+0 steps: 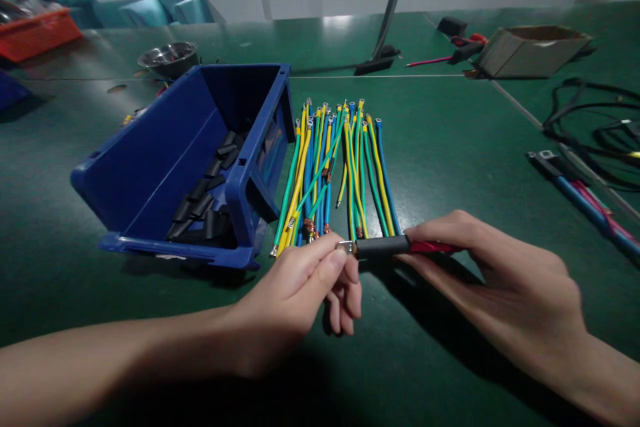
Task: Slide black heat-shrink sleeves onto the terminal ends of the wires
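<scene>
My left hand (310,280) pinches a metal cable lug (346,247) between thumb and forefinger, its other fingers curled below. A black sleeve (383,247) that looks like heat-shrink tubing covers the cable just right of the lug. Past it a red cable (433,247) runs into my right hand (510,273), whose thumb and fingers close on it near the sleeve's end. Just beyond my hands lies a bunch of green, yellow and blue cables (375,173), many with lugs at the far ends and some with bare copper at the near ends.
A blue bin (150,127) with several black sleeve pieces (200,203) stands left of the cables. Behind it is a metal bowl (170,60). Farther off are an orange basket (40,33), a metal stand (393,7) and a cardboard box (533,53). Black cables (595,113) lie at right.
</scene>
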`<action>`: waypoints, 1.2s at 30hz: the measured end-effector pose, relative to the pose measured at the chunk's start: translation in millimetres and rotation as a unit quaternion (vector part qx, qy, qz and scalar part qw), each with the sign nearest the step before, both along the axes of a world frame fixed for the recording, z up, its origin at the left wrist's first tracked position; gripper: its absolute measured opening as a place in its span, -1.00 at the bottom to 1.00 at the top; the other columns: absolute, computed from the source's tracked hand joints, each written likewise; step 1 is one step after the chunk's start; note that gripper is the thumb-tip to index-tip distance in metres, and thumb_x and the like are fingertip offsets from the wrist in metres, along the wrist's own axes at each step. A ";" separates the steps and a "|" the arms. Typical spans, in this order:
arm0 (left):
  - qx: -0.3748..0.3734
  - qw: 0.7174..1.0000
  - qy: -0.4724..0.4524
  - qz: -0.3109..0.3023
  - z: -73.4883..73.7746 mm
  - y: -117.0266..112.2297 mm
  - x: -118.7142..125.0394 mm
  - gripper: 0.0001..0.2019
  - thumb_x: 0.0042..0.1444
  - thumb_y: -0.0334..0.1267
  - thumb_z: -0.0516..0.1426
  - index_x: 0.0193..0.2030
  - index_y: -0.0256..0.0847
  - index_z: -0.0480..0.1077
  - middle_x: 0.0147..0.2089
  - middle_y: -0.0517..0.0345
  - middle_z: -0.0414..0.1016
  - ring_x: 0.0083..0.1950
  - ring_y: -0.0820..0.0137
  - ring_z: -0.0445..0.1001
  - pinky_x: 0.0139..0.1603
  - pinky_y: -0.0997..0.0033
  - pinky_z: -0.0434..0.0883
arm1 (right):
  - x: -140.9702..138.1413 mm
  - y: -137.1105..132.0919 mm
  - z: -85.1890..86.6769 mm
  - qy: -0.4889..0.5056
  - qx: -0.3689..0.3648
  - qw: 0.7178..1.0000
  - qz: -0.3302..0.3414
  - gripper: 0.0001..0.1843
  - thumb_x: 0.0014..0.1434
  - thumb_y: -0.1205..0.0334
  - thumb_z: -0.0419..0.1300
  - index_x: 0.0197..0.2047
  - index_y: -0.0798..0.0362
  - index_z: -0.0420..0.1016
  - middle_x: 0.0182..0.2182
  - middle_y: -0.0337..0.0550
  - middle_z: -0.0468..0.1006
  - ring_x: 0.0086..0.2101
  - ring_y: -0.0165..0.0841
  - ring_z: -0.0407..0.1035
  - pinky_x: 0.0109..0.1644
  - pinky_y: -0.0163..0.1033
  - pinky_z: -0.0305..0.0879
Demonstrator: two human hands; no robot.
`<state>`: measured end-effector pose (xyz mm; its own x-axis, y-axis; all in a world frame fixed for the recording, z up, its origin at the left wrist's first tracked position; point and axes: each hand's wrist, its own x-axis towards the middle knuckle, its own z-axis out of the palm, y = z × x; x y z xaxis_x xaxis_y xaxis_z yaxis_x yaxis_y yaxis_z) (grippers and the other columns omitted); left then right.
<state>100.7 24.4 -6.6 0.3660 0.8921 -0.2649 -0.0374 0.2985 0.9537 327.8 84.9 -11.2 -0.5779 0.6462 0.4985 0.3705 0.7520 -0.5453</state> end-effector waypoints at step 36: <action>0.457 0.752 0.410 -0.239 1.7 -16.8 1.5 -0.59 0.36 -0.30 0.05 0.28 -0.43 0.34 0.45 -0.23 0.25 0.49 0.05 0.15 0.50 0.14 0.08 | 8.2 15.4 -3.7 -0.150 0.063 0.974 -0.157 -0.61 0.39 0.12 0.03 0.20 0.04 0.39 0.00 0.05 0.52 -0.10 -0.15 0.49 -0.10 -0.03 0.44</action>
